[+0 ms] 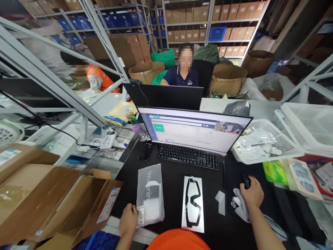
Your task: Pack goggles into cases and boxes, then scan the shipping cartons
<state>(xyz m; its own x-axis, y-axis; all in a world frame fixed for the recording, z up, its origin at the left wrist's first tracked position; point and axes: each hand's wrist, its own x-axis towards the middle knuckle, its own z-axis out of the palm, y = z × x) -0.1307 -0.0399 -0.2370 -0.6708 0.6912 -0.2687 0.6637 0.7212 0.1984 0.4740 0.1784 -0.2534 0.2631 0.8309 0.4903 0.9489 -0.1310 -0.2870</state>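
My left hand (129,218) rests on the black desk with its fingers curled in. It lies against the lower left edge of a frosted plastic bag (149,194), which has grey lettering, a white item inside and a small label. Whether the fingers pinch anything is hidden. My right hand (252,192) is wrapped over a black computer mouse (246,180) on a dark mouse pad, with a grey cloth-like piece (239,206) under the wrist. Between my hands lies a silver card (193,205) bearing a black glasses-shaped outline. A small pale slip (221,203) sits to its right.
A lit monitor (192,130) stands behind a black keyboard (188,155). A phone (146,151) lies left of it. Open cardboard boxes (65,201) crowd the left; a white basket (288,152) with packets stands right. A person (186,74) sits opposite, another person (100,80) further left.
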